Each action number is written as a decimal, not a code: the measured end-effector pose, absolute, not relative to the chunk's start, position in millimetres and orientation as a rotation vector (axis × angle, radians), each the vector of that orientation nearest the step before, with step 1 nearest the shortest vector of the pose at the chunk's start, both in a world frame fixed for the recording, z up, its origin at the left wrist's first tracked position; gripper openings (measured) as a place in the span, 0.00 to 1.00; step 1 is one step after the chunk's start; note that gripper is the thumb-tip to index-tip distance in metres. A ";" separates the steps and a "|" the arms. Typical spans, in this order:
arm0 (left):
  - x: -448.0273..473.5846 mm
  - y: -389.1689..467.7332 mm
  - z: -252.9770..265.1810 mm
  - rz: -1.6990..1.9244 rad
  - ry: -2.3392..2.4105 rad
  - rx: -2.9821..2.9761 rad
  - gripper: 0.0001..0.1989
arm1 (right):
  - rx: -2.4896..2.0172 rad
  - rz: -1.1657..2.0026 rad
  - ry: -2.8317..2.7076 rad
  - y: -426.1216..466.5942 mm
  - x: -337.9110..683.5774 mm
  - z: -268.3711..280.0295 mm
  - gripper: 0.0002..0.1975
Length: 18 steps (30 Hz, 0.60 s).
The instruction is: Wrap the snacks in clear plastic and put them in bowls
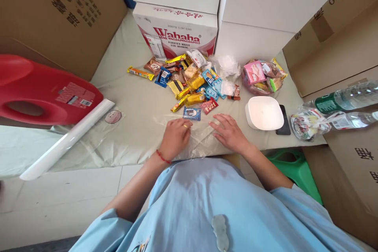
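A thin clear plastic sheet (201, 143) lies crinkled at the table's front edge, between my hands. My left hand (176, 138), with a ring and a red cord bracelet, rests at its left side with fingers bent and drawn together on the plastic. On the right side, my right hand (228, 133) lies palm down with its fingers apart, touching the sheet. Just beyond my fingertips are a dark blue packet (191, 113) and a red packet (209, 105). Behind them spreads a pile of wrapped snacks (196, 82) in yellow, blue and brown wrappers.
Right of the pile stand a bowl of snacks (261, 76) and a white container (264, 113), with a dark phone (283, 122) beside it. Bottles (348, 96) lie farther right. To the left are a red jug (44, 90) and a white roll (67, 138). A Wahaha carton (180, 27) stands behind.
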<state>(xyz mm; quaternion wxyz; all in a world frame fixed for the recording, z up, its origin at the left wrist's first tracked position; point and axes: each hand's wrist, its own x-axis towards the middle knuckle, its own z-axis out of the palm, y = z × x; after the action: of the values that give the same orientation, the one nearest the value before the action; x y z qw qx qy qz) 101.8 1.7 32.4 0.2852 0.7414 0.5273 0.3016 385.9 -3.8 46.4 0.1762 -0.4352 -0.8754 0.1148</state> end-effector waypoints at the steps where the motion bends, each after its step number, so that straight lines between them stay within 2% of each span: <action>1: 103.8 -0.7 24.6 0.730 1.426 1.994 0.12 | -1.242 0.355 -2.569 -4.2 388.8 40.0 0.23; 5: 92.5 -20.5 -7.1 0.564 1.578 2.034 0.29 | -1.355 0.526 -2.691 -36.9 429.7 20.1 0.27; 7: 84.2 -30.3 -15.3 0.516 1.583 2.093 0.34 | -1.382 0.620 -2.657 -60.7 454.2 19.2 0.27; 11: 79.0 -34.6 -16.9 0.446 1.499 2.206 0.40 | -1.365 0.771 -2.444 -74.8 474.6 34.6 0.15; 13: 79.4 -32.0 -15.8 0.411 1.440 2.257 0.43 | -1.383 0.763 -2.296 -55.2 466.4 44.2 0.13; 18: 75.3 -31.2 -16.6 0.225 1.334 2.473 0.44 | -1.459 0.544 -2.050 48.1 405.9 48.5 0.16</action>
<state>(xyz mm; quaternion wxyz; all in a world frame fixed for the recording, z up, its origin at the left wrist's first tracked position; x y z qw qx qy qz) 75.3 -31.2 -16.6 0.1608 0.8660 0.4670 0.0789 405.9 48.1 48.5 0.2800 -0.5440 -0.7645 0.2029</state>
